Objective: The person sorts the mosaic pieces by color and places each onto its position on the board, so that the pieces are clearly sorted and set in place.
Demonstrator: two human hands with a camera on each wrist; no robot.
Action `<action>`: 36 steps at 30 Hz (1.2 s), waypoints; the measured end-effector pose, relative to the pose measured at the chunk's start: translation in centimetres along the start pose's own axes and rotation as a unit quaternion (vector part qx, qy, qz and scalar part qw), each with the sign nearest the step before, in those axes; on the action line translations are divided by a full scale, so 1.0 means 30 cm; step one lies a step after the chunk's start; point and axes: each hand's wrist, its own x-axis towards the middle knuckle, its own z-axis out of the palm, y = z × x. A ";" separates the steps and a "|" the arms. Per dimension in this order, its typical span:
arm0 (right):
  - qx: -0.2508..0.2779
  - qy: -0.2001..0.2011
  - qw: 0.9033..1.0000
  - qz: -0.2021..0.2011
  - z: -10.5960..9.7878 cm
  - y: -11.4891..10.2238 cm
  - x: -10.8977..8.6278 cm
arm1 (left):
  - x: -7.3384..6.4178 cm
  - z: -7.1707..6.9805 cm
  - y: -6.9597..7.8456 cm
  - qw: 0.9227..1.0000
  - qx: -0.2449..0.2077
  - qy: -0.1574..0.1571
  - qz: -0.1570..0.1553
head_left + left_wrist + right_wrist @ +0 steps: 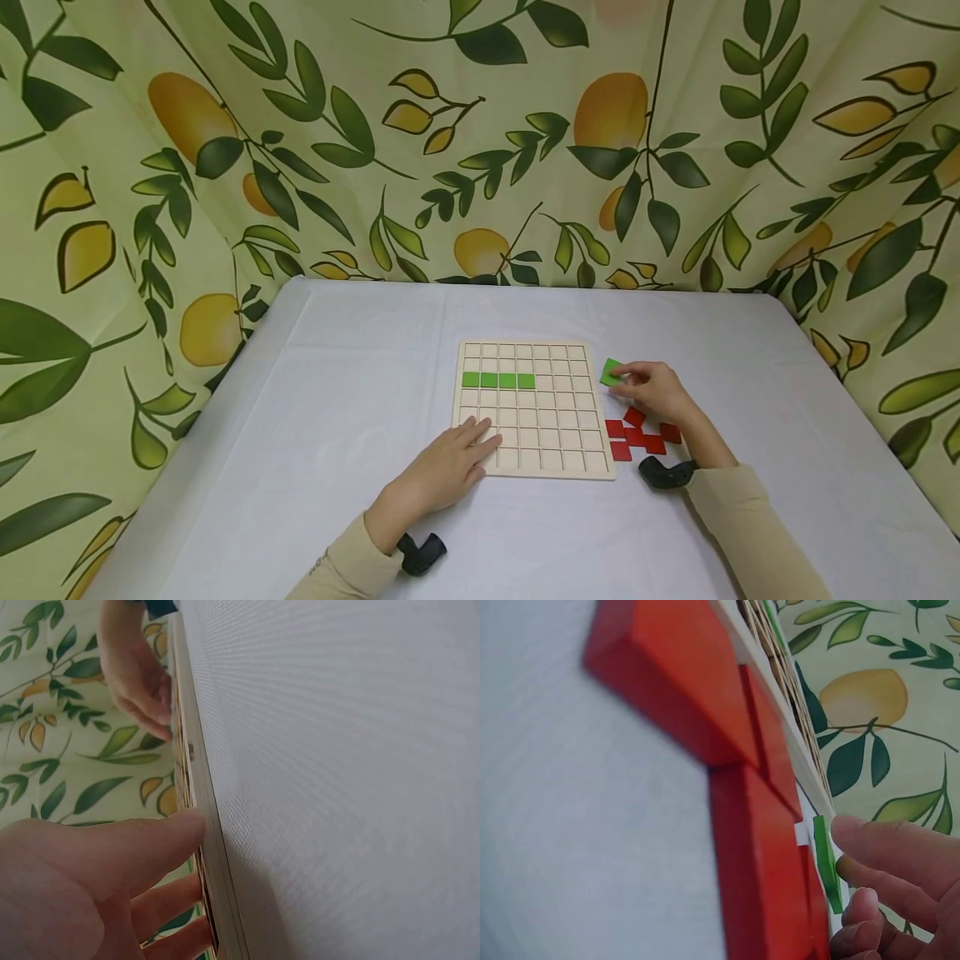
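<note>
A wooden grid board lies on the table, with a row of several green square tiles in its upper left cells. My left hand rests on the board's lower left corner, fingers spread over the cells; in the left wrist view its thumb is along the board's edge. Just off the board's right side, my right hand pinches a single green tile between thumb and fingertips. The right wrist view shows that green tile nearly edge-on at the fingertips.
Several red square tiles lie scattered right of the board, below my right hand. A white cloth covers the table. Behind it hangs a curtain printed with leaves and fruit. Each wrist carries a black device.
</note>
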 end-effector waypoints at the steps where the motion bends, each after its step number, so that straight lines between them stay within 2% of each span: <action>1: 0.001 -0.001 1.000 0.002 0.000 -0.001 0.000 | 0.000 0.000 0.000 1.000 -0.002 0.000 0.000; 17: 0.004 -0.001 1.000 0.016 0.006 -0.009 0.003 | 0.000 -0.004 0.002 1.000 -0.009 -0.008 -0.004; 26: 0.013 -0.003 1.000 0.001 -0.001 -0.002 -0.001 | -0.002 -0.001 0.000 1.000 -0.006 -0.010 -0.005; 36: 0.012 -0.002 1.000 0.027 -0.002 0.007 0.002 | 0.000 -0.004 0.001 1.000 -0.003 -0.006 -0.003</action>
